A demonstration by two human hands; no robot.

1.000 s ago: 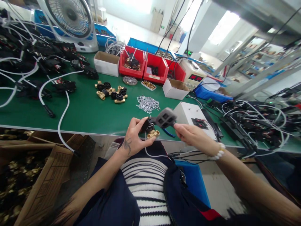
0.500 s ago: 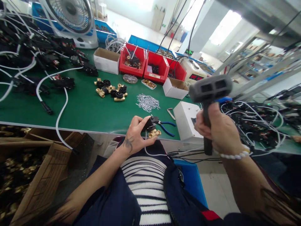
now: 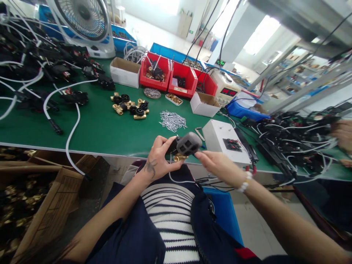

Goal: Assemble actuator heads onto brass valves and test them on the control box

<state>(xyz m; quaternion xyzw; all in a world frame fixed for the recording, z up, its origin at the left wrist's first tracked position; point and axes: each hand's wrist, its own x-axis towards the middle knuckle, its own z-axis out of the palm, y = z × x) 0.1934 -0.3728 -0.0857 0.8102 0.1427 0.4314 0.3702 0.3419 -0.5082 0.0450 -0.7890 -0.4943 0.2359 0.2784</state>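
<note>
My left hand (image 3: 157, 157) grips a small black-and-brass valve part (image 3: 176, 153) at the near edge of the green table (image 3: 104, 128). A white wire hangs from the part toward my lap. My right hand (image 3: 217, 165) holds the handle of a grey rubber mallet (image 3: 188, 143), and the mallet head rests on top of the valve part. Blue-handled pliers lie behind the mallet and are mostly hidden by it.
A white control box (image 3: 222, 141) sits right of my hands. A pile of metal clips (image 3: 172, 121) and several brass fittings (image 3: 131, 107) lie further back. Red bins (image 3: 167, 76), a fan (image 3: 84, 25) and wired black assemblies (image 3: 41, 77) fill the rest. Another person's hand (image 3: 343, 135) shows at the far right.
My right hand had swung the mallet up high to the right, then brought it back down onto the valve part. My left hand kept holding the part in place.
</note>
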